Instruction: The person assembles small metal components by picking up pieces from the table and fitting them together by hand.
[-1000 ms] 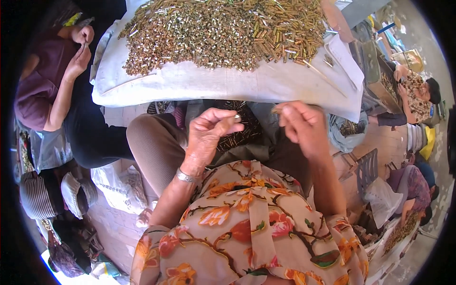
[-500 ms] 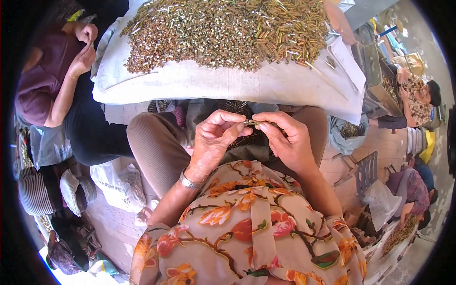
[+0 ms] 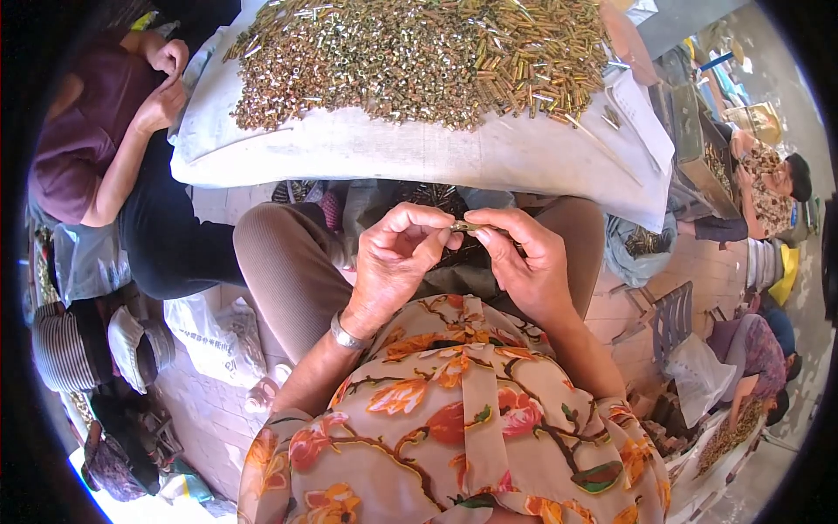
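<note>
My left hand [image 3: 394,251] and my right hand [image 3: 531,260] meet above my lap. Between their thumbs and fingertips they pinch a small brass-coloured metal part [image 3: 463,226], one hand at each end. The fingers cover much of it, so its full shape does not show. Just beyond my hands, a white cloth-covered table [image 3: 419,157] bears a wide heap of similar metal pieces. Short ring-like pieces [image 3: 349,79] lie at the left and middle of the heap, long thin tubular pieces [image 3: 541,70] at its right.
Below the table edge stands a blue-grey bag [image 3: 630,253] of dark metal pieces. A co-worker in a purple top [image 3: 78,157] sits at left, hands together. More people sit at right, near a wooden crate [image 3: 698,166]. White plastic bags [image 3: 214,336] lie on the tiled floor.
Both hands stay nearly in place around the metal part, their fingertips shifting slightly. The co-worker's hands at left have moved a little to the right.
</note>
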`<state>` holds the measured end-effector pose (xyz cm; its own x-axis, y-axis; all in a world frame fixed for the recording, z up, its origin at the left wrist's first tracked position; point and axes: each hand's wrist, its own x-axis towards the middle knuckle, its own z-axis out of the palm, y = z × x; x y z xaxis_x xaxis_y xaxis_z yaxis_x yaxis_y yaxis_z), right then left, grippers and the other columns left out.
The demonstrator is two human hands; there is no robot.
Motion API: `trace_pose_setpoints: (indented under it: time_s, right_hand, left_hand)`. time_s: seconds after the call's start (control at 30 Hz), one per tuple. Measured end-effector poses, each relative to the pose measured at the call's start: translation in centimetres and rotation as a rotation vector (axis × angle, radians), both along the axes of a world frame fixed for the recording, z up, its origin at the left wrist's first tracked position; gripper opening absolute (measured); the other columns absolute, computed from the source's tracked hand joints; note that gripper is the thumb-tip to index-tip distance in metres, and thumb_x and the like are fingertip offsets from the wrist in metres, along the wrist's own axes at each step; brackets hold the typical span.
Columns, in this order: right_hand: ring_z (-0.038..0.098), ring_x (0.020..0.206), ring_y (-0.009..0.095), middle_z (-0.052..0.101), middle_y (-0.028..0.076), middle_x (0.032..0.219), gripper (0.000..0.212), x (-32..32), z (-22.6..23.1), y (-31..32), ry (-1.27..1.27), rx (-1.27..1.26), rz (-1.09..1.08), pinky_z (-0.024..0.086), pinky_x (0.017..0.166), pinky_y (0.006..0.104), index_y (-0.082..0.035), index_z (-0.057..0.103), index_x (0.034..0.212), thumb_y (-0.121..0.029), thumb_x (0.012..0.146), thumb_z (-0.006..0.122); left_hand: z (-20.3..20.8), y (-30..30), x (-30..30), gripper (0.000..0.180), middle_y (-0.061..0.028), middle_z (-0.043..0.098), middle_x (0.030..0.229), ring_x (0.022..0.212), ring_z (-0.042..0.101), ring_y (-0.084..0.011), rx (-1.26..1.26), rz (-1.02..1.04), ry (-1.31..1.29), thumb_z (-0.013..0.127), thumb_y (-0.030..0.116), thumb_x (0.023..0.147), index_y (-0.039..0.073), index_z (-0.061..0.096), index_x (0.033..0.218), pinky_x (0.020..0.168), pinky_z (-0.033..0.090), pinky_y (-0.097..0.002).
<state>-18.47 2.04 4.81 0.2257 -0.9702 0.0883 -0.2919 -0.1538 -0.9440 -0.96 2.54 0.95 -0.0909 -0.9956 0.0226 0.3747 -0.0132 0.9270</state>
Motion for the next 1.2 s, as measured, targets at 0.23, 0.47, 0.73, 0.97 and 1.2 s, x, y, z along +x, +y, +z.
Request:
trace_pose_setpoints:
  time_s: [0.23, 0.47, 0.73, 0.97, 1.2]
  right_hand:
    - [0.063, 0.075, 0.018, 0.065, 0.011, 0.087, 0.019, -0.1, -0.2, -0.1, 0.020, -0.066, 0.013, 0.049, 0.067, 0.0272, -0.003, 0.064, 0.105, 0.001, 0.087, 0.060]
    - [0.060, 0.065, 0.012, 0.065, 0.009, 0.086, 0.017, -0.4, -0.1, -0.4, -0.076, -0.040, 0.087, 0.048, 0.059, 0.0240, 0.000, 0.064, 0.106, -0.001, 0.090, 0.059]
    - [0.043, 0.049, 0.002, 0.063, 0.002, 0.081, 0.018, -1.1, -0.3, -0.5, -0.382, 0.397, 0.207, 0.033, 0.042, 0.0179, -0.001, 0.064, 0.109, -0.008, 0.094, 0.056]
    - [0.044, 0.049, 0.007, 0.056, 0.001, 0.072, 0.027, -2.5, -3.2, -3.2, -0.979, 0.784, 0.061, 0.031, 0.041, 0.0203, -0.004, 0.059, 0.090, -0.030, 0.095, 0.054]
    - [0.053, 0.057, 0.012, 0.055, 0.003, 0.067, 0.018, -4.4, -5.3, -15.3, 0.017, 0.080, -0.361, 0.039, 0.049, 0.0256, -0.001, 0.063, 0.091, -0.018, 0.087, 0.065]
  left_hand:
    - [0.2, -0.2, 0.0, 0.015, -0.0042, 0.066, 0.089, 0.083, 0.063, -0.0091, -0.013, -0.014, -0.018, 0.059, -0.007, 0.088, 0.002, 0.062, 0.100, 0.075, 0.051, -0.0224]
    - [-0.2, -1.3, 1.3, 0.013, -0.0086, 0.067, 0.089, 0.081, 0.065, -0.0135, 0.090, -0.222, 0.151, 0.064, 0.002, 0.087, 0.001, 0.062, 0.100, 0.074, 0.054, -0.0253]
    - [-2.3, -2.5, 1.4, 0.024, -0.0117, 0.066, 0.095, 0.077, 0.067, -0.0187, 0.237, -0.555, 0.495, 0.066, 0.005, 0.086, 0.002, 0.058, 0.109, 0.074, 0.058, -0.0329]
    - [-1.4, -6.6, 0.2, 0.018, -0.0052, 0.065, 0.084, 0.069, 0.064, -0.0122, 0.153, -0.366, -0.214, 0.066, 0.013, 0.089, 0.005, 0.064, 0.105, 0.062, 0.054, -0.0252]
    - [-3.0, -13.1, -2.3, 0.016, -0.0120, 0.061, 0.086, 0.075, 0.063, -0.0307, -0.511, 0.312, -1.277, 0.069, 0.012, 0.079, 0.007, 0.063, 0.093, 0.066, 0.051, -0.0396]
